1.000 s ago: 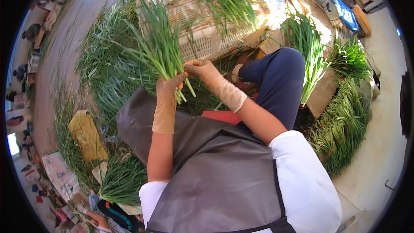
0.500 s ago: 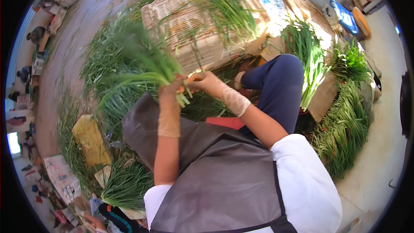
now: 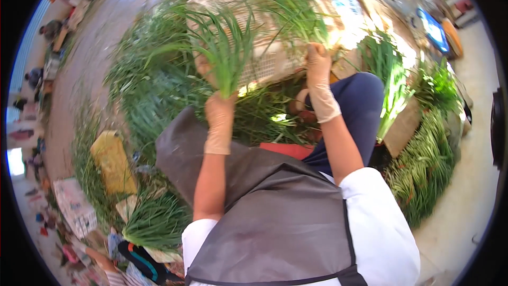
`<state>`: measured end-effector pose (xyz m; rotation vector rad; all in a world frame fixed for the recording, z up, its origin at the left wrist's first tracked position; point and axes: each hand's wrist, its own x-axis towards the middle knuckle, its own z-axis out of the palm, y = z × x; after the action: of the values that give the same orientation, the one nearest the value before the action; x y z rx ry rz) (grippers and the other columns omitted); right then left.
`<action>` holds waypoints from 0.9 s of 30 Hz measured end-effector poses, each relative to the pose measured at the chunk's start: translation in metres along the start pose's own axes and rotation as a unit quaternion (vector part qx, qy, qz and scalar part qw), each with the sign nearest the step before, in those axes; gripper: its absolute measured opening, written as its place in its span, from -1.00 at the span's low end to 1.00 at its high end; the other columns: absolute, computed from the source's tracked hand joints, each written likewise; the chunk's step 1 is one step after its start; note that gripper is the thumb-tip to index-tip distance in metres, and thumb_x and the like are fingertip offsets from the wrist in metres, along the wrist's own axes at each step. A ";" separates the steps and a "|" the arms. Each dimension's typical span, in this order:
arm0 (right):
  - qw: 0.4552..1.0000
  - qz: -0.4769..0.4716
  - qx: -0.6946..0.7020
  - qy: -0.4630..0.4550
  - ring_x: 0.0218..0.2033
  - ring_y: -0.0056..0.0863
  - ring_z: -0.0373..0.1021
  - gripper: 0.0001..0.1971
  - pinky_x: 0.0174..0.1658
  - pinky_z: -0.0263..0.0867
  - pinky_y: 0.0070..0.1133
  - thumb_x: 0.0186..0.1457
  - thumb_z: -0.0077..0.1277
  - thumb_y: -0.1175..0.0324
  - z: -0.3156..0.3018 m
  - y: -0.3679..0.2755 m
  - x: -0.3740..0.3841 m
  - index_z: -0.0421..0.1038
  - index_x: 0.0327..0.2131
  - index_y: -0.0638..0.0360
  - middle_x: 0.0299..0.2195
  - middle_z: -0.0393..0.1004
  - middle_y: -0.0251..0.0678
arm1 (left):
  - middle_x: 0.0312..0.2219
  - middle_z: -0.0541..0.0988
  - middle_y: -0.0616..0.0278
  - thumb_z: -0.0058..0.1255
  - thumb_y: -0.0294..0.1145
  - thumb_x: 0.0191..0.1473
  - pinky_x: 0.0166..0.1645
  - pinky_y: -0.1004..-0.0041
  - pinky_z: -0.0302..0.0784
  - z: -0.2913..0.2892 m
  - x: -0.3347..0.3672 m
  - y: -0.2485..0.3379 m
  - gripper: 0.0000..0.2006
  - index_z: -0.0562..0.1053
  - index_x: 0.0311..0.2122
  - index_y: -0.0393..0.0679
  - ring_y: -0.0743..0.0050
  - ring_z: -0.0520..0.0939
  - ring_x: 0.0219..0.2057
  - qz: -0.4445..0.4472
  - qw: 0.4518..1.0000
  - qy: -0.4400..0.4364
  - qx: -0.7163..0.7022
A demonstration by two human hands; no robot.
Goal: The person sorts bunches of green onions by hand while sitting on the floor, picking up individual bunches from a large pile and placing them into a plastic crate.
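My left hand, in a thin pale glove, is closed around a bunch of green onions. Their long leaves fan upward in front of the crate, and the hand hides the lower ends. Ahead and to the right, my gloved right hand has its fingers curled at the pale ends of more green onions. These lie loosely on an upturned, dirty white plastic crate. What exactly sits between the right fingertips is partly hidden.
Loose green leaves heap left of the crate. To my right are upright green onions and a large stacked pile. A yellow container lies at left, near another bundle. My bent knee is beside my right forearm.
My right hand has left the bunch and moved forward and right to the green onions on the crate. My left hand has shifted slightly right, its bunch now pointing more upright.
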<state>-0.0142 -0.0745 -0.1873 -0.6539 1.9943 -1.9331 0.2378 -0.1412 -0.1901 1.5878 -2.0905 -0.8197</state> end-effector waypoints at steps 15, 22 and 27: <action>0.848 -0.050 -0.526 0.032 -0.49 -0.32 0.42 -0.78 -0.40 0.34 -0.46 -0.06 0.00 0.22 0.017 0.004 0.022 0.46 -0.35 0.09 -0.51 0.47 -0.15 | -0.57 0.51 0.23 0.10 -0.42 -0.12 -0.53 0.58 0.37 -0.023 0.019 0.041 -0.84 0.44 -0.40 -0.25 0.55 0.44 -0.65 -0.172 0.827 -0.088 -0.528; 0.971 0.132 -0.187 -0.071 -0.49 -0.41 0.41 -0.77 -0.41 0.31 -0.50 -0.01 -0.09 0.28 0.034 -0.004 0.050 0.43 -0.30 0.15 -0.45 0.49 -0.18 | -0.70 0.30 0.40 0.00 -0.42 -0.01 -0.70 0.71 0.21 0.008 0.064 0.027 -0.72 0.32 -0.19 -0.32 0.71 0.26 -0.77 -0.348 0.697 -0.171 -0.603; 0.981 0.140 0.077 -0.106 -0.57 -0.65 0.30 -0.78 -0.39 0.25 -0.64 0.00 -0.12 0.30 0.006 -0.005 0.059 0.46 -0.37 0.21 -0.54 0.44 -0.36 | -0.69 0.30 0.40 -0.07 -0.36 0.03 -0.63 0.67 0.24 0.013 0.053 0.033 -0.75 0.34 -0.19 -0.26 0.70 0.27 -0.74 -0.216 0.684 -0.205 -0.666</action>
<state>-0.0607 -0.1093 -0.1763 -0.4860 1.6871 -1.7481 0.1912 -0.1829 -0.1805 0.9572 -0.6200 -2.2745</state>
